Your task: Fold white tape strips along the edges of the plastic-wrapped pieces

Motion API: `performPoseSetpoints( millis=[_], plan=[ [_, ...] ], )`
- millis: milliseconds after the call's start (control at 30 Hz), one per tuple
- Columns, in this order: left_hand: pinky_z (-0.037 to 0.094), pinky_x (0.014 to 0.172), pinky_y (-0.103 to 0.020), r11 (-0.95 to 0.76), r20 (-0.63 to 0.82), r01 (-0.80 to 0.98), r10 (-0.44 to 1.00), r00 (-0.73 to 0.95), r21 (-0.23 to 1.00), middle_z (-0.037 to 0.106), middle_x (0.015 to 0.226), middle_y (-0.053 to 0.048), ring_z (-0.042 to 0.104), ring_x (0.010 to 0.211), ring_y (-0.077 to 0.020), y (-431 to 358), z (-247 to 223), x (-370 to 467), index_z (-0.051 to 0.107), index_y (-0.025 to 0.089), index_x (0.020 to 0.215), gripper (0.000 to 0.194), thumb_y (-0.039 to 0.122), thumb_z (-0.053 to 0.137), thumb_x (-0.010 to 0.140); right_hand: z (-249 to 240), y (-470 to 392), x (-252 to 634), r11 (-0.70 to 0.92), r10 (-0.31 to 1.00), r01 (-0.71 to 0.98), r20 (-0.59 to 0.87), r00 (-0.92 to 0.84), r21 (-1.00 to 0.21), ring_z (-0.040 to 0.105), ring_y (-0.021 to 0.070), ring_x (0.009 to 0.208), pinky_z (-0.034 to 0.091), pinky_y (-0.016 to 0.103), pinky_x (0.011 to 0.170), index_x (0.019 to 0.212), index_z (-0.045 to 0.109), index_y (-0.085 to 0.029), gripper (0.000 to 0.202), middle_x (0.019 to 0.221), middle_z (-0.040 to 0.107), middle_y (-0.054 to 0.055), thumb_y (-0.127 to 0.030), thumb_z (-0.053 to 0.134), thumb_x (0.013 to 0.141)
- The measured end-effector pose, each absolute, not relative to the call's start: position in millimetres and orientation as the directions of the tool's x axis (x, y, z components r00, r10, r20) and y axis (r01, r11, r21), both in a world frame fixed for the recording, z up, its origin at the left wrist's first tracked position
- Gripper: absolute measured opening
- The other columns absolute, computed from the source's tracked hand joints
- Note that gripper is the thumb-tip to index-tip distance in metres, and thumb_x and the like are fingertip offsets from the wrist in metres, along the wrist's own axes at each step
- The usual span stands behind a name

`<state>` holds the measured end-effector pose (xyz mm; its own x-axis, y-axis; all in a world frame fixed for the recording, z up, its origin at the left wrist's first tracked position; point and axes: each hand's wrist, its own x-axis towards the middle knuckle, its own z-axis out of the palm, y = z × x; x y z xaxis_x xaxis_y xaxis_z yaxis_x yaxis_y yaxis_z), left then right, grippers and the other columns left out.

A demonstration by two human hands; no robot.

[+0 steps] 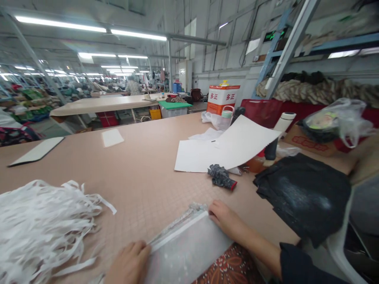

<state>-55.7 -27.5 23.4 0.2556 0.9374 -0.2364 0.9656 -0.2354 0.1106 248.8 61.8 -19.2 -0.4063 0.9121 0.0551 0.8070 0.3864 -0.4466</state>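
Observation:
A translucent, whitish sheet [189, 248] with a white strip [180, 232] along its far edge lies at the table's near edge. My left hand [128, 262] is closed at the strip's left end, fingers pressed together on the sheet's edge. At the strip's right end, my right hand [220, 215] has its fingers curled over the corner. Crinkled clear material [192, 209] shows just beyond the strip. Brown patterned cloth [226, 268] shows below the sheet. A pile of white strips [38, 232] spreads to the left of my left hand.
White paper sheets [198, 156] lie beyond my right hand, with a grey glove [221, 176] beside them. Black fabric pieces [304, 193] cover the right side. A white card [112, 138], a flat pad [37, 152], a tumbler [284, 123] and an orange-white box [222, 98] stand or lie farther back.

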Motion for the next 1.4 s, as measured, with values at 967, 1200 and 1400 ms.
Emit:
performPoseSetpoints(
  millis=[967, 1200, 1400],
  plan=[
    [0.038, 0.072, -0.030, -0.377, 0.112, 0.890, 0.926, 0.360, 0.256, 0.057, 0.085, -0.003, 0.052, 0.083, -0.0181, 54.1, -22.7, 91.1, 0.062, 0.022, 0.086, 0.020, 0.020, 0.042, 0.084, -36.7, 100.1, 245.6, 0.309, 0.909, 0.575, 0.059, -0.412, -0.757, 0.050, 0.0123, 0.072, 0.038, 0.021, 0.065, 0.086, 0.054, -0.018, 0.026, 0.077, 0.055, -0.001, -0.003, 0.049, 0.065],
    [0.044, 0.072, -0.033, -0.513, 0.134, 0.856, 0.854, 0.503, 0.059, 0.055, 0.093, -0.006, 0.051, 0.081, -0.0185, 49.5, -30.3, 92.3, 0.053, 0.015, 0.106, 0.028, 0.006, 0.040, 0.082, -30.8, 99.7, 247.2, 0.442, 0.883, 0.683, 0.146, -0.447, -0.581, 0.048, 0.0156, 0.083, 0.038, 0.025, 0.074, 0.074, 0.056, -0.017, 0.010, 0.082, 0.054, 0.002, -0.008, 0.054, 0.069],
    [0.045, 0.075, -0.038, -0.546, 0.100, 0.838, 0.833, 0.544, -0.009, 0.055, 0.098, -0.010, 0.050, 0.086, -0.0215, 48.6, -28.4, 94.4, 0.048, 0.010, 0.114, 0.035, 0.003, 0.040, 0.081, -22.5, 110.1, 247.6, 0.400, 0.884, 0.723, 0.028, -0.467, -0.564, 0.051, 0.0135, 0.069, 0.038, 0.022, 0.063, 0.066, 0.060, -0.017, 0.009, 0.071, 0.058, 0.001, -0.021, 0.054, 0.073]
  ],
)
